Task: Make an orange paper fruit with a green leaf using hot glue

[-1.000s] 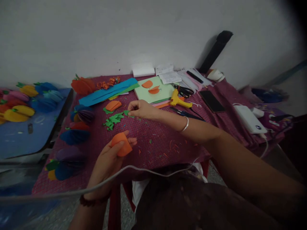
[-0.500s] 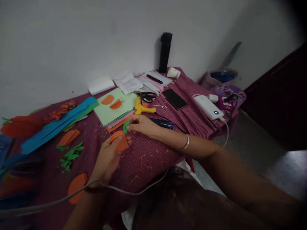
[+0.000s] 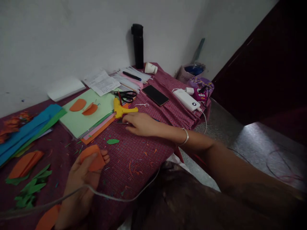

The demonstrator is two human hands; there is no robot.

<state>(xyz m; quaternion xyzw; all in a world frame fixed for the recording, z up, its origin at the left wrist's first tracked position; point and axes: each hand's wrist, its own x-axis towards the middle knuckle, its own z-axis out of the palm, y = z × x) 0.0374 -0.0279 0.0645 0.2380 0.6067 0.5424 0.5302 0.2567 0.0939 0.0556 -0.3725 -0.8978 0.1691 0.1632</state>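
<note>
My left hand (image 3: 83, 172) pinches a rounded orange paper piece (image 3: 93, 158) between thumb and fingers. A small green paper leaf (image 3: 112, 141) lies on the cloth between my hands. My right hand (image 3: 141, 124) reaches over a slim dark object with a bluish end, mostly hidden beneath it; thumb and forefinger are slightly apart. Just beyond these fingers is a yellow glue gun (image 3: 123, 110). Black-handled scissors (image 3: 127, 95) rest behind it. Two orange paper pieces (image 3: 78, 104) sit on a pale green sheet stack (image 3: 81, 123).
Green paper leaves (image 3: 33, 188), folded orange paper (image 3: 25, 164) and blue strips (image 3: 31, 126) lie left. A phone (image 3: 155, 95), power bank (image 3: 185, 99), paper cup (image 3: 151, 68) and black bottle (image 3: 138, 48) stand or lie farther back. A white cable (image 3: 120, 200) crosses in front.
My right hand has let go of the green leaf, now on the cloth, and moved beside the glue gun. My left hand keeps the orange piece. The view has swung right.
</note>
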